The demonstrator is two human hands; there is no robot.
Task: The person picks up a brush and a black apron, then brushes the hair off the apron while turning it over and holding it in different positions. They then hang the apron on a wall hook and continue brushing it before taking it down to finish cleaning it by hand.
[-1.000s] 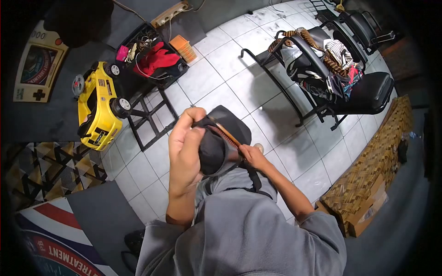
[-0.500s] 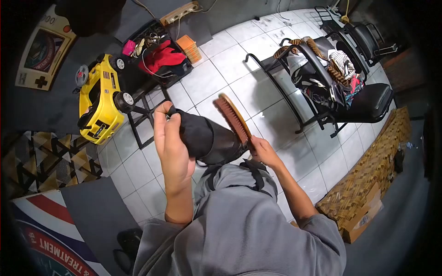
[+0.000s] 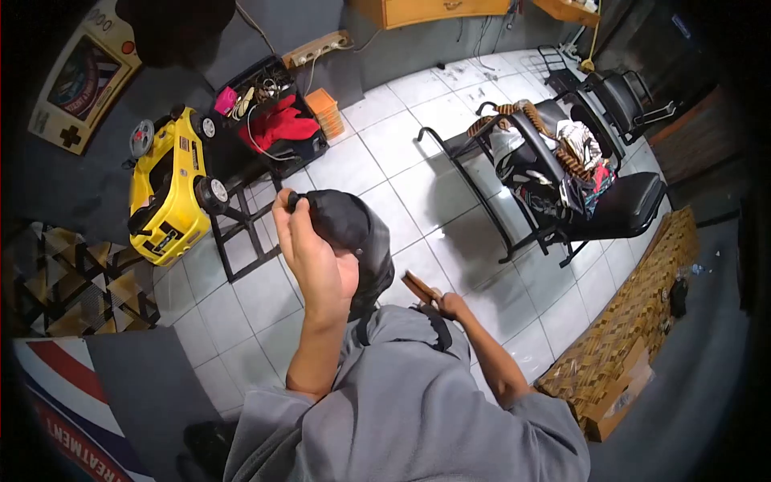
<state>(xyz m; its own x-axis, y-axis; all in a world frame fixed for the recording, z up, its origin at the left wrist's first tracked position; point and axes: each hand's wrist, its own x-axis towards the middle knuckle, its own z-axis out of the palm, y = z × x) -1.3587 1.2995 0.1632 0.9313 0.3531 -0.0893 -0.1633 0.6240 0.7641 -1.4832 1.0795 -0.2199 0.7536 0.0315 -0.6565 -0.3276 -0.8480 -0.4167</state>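
My left hand (image 3: 317,261) pinches the upper end of a black leather-like item (image 3: 373,253), which hangs in front of my grey clothing. To the right and lower, my right hand (image 3: 450,305) holds a wooden brush (image 3: 420,287) by one end. The brush is apart from the black item, and its bristles can hardly be made out from this angle.
A yellow toy car (image 3: 181,193) stands at the left, near an open black case (image 3: 293,161) and an orange stack (image 3: 324,112). Black chairs (image 3: 626,209) bearing cloths are at the right, beside a woven mat (image 3: 618,313). A wooden drawer (image 3: 442,10) is at the top.
The brush has moved off the black item, down toward my body, and turned more edge-on. The black item has swung to hang more steeply. The view has shifted so the drawer shows.
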